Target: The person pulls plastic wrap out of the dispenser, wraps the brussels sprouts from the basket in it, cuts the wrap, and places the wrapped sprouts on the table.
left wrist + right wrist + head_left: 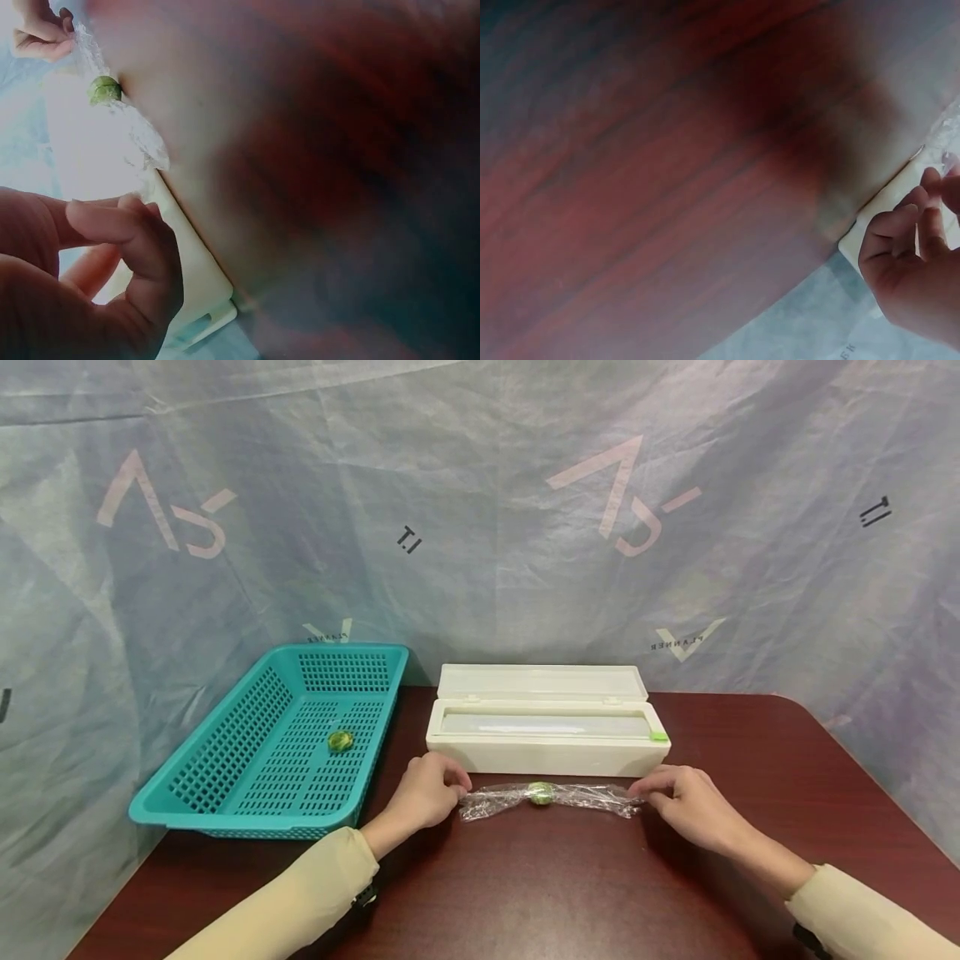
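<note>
A Brussels sprout, small, round and green, sits in the middle of a twisted strip of clear plastic wrap above the table. My left hand pinches the left end of the wrap between thumb and fingers. At the other end, my right hand pinches the wrap in the same way. The left wrist view shows the sprout between both hands, the wrap gathered on each side of it. In the right wrist view my right hand is at the edge, with only a little wrap visible.
Just behind the hands stands a white plastic-wrap dispenser box, its translucent lid raised and a green slider at its right end. To the left is a teal basket holding another sprout. A grey printed cloth hangs behind the table.
</note>
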Motion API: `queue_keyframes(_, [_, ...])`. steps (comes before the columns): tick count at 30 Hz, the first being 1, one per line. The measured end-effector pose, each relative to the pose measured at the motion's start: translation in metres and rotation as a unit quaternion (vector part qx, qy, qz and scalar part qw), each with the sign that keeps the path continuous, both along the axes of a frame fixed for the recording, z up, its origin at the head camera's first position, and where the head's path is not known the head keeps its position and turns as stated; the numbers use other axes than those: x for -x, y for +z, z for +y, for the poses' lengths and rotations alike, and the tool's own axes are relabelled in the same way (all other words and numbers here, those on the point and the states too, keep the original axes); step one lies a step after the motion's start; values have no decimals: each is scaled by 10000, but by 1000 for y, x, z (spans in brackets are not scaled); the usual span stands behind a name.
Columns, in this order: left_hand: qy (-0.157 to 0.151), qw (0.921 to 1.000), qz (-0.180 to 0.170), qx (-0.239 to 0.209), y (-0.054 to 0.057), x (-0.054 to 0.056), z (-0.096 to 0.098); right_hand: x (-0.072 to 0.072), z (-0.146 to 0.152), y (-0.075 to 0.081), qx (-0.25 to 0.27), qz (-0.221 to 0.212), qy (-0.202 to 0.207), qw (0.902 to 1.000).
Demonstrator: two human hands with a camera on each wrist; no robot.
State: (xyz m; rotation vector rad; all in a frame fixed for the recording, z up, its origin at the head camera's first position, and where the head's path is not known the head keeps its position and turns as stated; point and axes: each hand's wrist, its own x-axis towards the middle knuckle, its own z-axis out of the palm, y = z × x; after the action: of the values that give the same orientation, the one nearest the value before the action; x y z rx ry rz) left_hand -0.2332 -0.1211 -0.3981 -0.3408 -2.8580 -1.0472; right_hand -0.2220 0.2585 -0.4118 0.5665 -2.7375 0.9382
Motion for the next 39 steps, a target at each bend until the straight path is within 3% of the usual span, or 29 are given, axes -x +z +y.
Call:
queue_keyframes(7, [25, 9999, -92, 86, 1, -1, 1, -2, -2, 3, -78, -617, -285, 9977])
queue_keyframes(11, [-155, 9994, 297, -99, 5, -3, 5, -4, -6, 11, -358, -195, -397, 9984])
queue_keyframes(15, [-681, 9948, 703, -297, 13, -4, 18, -3, -20, 23, -577, 562, -192, 9966])
queue_keyframes(18, [-1062, 9922, 567, -338, 17, -2, 33, -1, -41, 28, -564, 934, 335, 9935])
queue_keyframes(21, [-1220, 9917, 340, -220, 15, 4, 47, 5, -64, 27, -549, 1063, 887, 9888])
queue_keyframes(26, [-1268, 9916, 258, -51, 7, 10, 64, 16, -86, 15, -386, 690, 1434, 9865])
queue_keyframes(33, [-1250, 9920, -138, 75, 1, 12, 72, 21, -92, 5, -232, 166, 1428, 9893])
queue_keyframes(39, [-1295, 9907, -280, 327, 0, 11, 71, 22, -96, 6, -403, 84, 1642, 9856])
